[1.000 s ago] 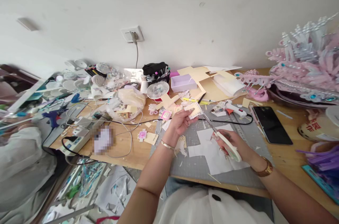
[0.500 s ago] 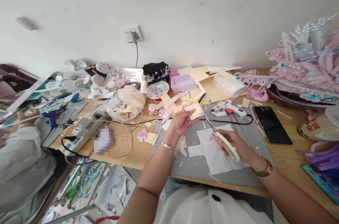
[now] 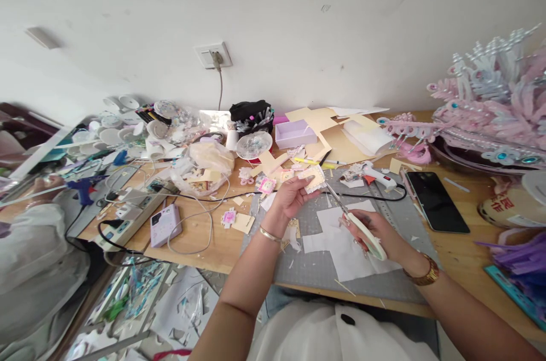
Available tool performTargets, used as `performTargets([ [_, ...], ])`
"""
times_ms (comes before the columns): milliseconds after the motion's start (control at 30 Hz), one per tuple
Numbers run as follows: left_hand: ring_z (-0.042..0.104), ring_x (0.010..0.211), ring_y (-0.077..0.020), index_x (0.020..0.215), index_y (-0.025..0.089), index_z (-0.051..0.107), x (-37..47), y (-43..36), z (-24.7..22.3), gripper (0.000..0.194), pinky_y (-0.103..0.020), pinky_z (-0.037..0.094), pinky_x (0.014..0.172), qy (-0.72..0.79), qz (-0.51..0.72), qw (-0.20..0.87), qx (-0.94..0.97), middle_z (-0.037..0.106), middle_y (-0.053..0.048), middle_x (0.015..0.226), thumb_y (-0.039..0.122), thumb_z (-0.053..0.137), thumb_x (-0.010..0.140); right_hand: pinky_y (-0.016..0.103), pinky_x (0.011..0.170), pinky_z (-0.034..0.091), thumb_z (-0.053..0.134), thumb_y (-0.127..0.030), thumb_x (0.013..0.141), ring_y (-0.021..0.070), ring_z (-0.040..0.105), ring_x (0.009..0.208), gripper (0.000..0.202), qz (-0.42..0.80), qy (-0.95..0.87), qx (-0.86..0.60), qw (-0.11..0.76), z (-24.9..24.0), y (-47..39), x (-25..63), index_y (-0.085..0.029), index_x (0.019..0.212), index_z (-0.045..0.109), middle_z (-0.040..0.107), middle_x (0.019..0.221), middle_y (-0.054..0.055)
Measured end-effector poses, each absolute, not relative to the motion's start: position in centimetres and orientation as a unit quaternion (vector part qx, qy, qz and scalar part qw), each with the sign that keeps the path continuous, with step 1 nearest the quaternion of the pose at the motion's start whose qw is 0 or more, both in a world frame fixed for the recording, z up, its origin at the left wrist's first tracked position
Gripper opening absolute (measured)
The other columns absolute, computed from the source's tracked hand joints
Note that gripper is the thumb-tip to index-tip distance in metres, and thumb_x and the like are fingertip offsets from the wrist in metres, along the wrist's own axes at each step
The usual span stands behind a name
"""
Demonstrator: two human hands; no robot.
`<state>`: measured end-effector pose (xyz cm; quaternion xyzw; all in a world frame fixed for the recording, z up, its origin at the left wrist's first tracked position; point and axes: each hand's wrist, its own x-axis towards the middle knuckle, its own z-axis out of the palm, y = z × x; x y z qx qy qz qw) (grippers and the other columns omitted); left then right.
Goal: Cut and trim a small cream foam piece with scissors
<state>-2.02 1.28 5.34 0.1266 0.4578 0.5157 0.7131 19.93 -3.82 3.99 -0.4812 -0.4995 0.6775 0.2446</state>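
My left hand point(image 3: 294, 197) pinches a small cream card piece with a scalloped white edge point(image 3: 314, 178) above the cutting mat. In my right hand point(image 3: 371, 231) is a pair of scissors with pale cream handles point(image 3: 367, 236). Their blades reach up and left to the right edge of the card piece. Whether the blades are parted is too small to tell. Below both hands, white paper sheets point(image 3: 345, 258) lie on the grey cutting mat point(image 3: 307, 281). Left of my left hand is a small pink-framed piece point(image 3: 267, 185).
A white glue gun point(image 3: 381, 178) and a black phone point(image 3: 438, 202) lie to the right. A lilac box point(image 3: 295, 135) stands behind. Leftward are a power strip point(image 3: 128, 223), a lilac device point(image 3: 166, 227) and loose cables. A co-worker's sleeve point(image 3: 36, 241) shows at far left, near a blue glue gun point(image 3: 85, 191).
My hands, the card piece and the scissors hold almost the same place, with only a slight shift at the blades. At far left, the co-worker's hand and sleeve have moved a little.
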Motion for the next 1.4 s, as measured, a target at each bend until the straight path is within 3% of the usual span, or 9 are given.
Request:
performTargets([
  [100,0.072,0.072,-0.0152,0.08,0.009,0.073,-2.3,1.5,5.2,0.013,-0.034,0.064,0.081,0.458,0.525,0.706,0.126,0.077,-0.009,0.085,0.001,0.064,0.085,0.021,0.04,0.044,0.085,-0.043,0.065,0.007,0.046,0.042,0.036,0.689,-0.517,-0.457,0.221,4.1,-3.5,20.1,-0.02,0.07,0.058,0.05,0.054,-0.009],
  [233,0.072,0.073,-0.0136,0.081,0.011,0.074,-3.2,1.9,5.2,0.013,-0.032,0.063,0.08,0.455,0.555,0.684,0.129,0.078,-0.007,0.084,0.002,0.065,0.084,0.027,0.056,0.056,0.09,-0.042,0.061,0.0159,0.067,0.062,0.039,0.711,-0.522,-0.421,0.21,4.1,-2.6,21.1,-0.021,0.082,0.064,0.069,0.073,0.0],
  [300,0.071,0.072,-0.014,0.083,0.012,0.075,-3.4,1.9,5.2,0.009,-0.03,0.063,0.075,0.449,0.552,0.686,0.154,0.078,-0.006,0.083,0.005,0.072,0.079,0.034,0.068,0.062,0.091,-0.046,0.061,0.0221,0.074,0.077,0.046,0.719,-0.496,-0.425,0.238,4.2,-2.2,21.5,-0.023,0.092,0.065,0.077,0.086,0.006],
  [367,0.071,0.072,-0.0154,0.085,0.012,0.077,-3.2,1.7,5.1,0.018,-0.028,0.061,0.07,0.437,0.526,0.701,0.204,0.078,-0.006,0.083,0.013,0.084,0.069,0.038,0.073,0.063,0.093,-0.048,0.057,0.023,0.075,0.077,0.052,0.717,-0.458,-0.437,0.292,4.2,-2.0,21.6,-0.025,0.093,0.063,0.079,0.094,0.007],
  [500,0.065,0.063,-0.0122,0.09,0.015,0.08,-1.8,0.7,4.5,0.045,-0.021,0.051,0.057,0.418,0.457,0.715,0.324,0.076,-0.003,0.076,0.027,0.097,0.05,0.034,0.054,0.06,0.094,-0.049,0.052,0.0144,0.063,0.049,0.055,0.669,-0.418,-0.473,0.393,4.2,-2.1,21.1,-0.027,0.09,0.06,0.079,0.09,0.003],
  [700,0.05,0.051,-0.0077,0.111,0.019,0.08,-0.5,-0.2,3.3,0.051,-0.021,0.037,0.052,0.412,0.393,0.688,0.45,0.067,0.002,0.061,0.029,0.092,0.062,0.027,0.042,0.051,0.093,-0.041,0.05,0.0101,0.054,0.044,0.049,0.634,-0.406,-0.503,0.425,3.8,-2.3,20.6,-0.025,0.088,0.066,0.073,0.077,-0.001],
  [933,0.052,0.048,-0.0102,0.136,0.02,0.065,-0.2,-0.4,3.2,0.076,-0.023,0.045,0.057,0.43,0.365,0.673,0.479,0.06,0.006,0.053,0.025,0.09,0.065,0.024,0.038,0.05,0.094,-0.034,0.044,0.0101,0.055,0.046,0.051,0.61,-0.396,-0.526,0.441,3.1,-2.1,20.3,-0.024,0.084,0.064,0.066,0.07,-0.005],
  [1233,0.066,0.063,-0.0156,0.104,0.016,0.074,0.9,-0.7,3.5,0.052,-0.025,0.052,0.061,0.452,0.412,0.691,0.386,0.074,-0.003,0.071,0.03,0.094,0.059,0.026,0.036,0.046,0.095,-0.038,0.045,0.009,0.049,0.041,0.052,0.573,-0.378,-0.545,0.481,3.8,-2.2,20.0,-0.026,0.084,0.061,0.064,0.067,-0.006],
  [1400,0.07,0.077,-0.0167,0.092,0.014,0.078,2.0,-1.0,3.2,0.049,-0.029,0.055,0.075,0.424,0.452,0.731,0.286,0.078,-0.007,0.09,0.03,0.098,0.051,0.027,0.037,0.042,0.095,-0.04,0.047,0.0101,0.047,0.041,0.05,0.56,-0.344,-0.531,0.535,3.5,-2.2,19.7,-0.027,0.081,0.061,0.061,0.064,-0.006],
])
